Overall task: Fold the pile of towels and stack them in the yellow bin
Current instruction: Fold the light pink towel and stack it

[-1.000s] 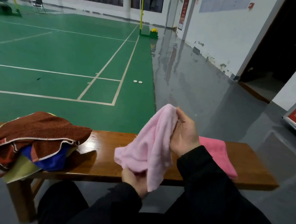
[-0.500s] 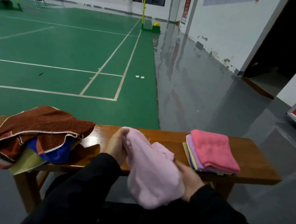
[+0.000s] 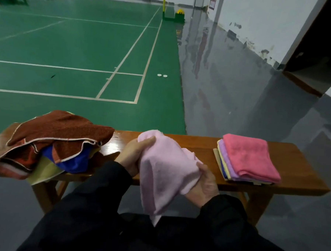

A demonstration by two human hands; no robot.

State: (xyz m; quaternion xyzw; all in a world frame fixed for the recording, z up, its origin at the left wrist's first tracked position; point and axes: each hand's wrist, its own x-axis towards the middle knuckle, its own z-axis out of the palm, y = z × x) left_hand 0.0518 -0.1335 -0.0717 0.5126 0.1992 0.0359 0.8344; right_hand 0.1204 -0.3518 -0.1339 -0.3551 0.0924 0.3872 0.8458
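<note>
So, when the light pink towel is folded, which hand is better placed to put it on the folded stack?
Probably the right hand. It grips the light pink towel on the side toward the folded stack, at the bench's right end. The left hand grips the far corner, beside the unfolded pile.

Indoor sports hall. Green court floor (image 3: 69, 47) with white lines, far-left corner blurred (possibly a chair there). Right of the court runs glossy grey floor (image 3: 229, 94), reflecting the white wall (image 3: 262, 19), which is scuffed along its base. Dark doorway (image 3: 322, 47) at right. Yellow net post (image 3: 164, 0) on a green base at far court edge. Wooden bench (image 3: 204, 144) across the foreground.
</note>
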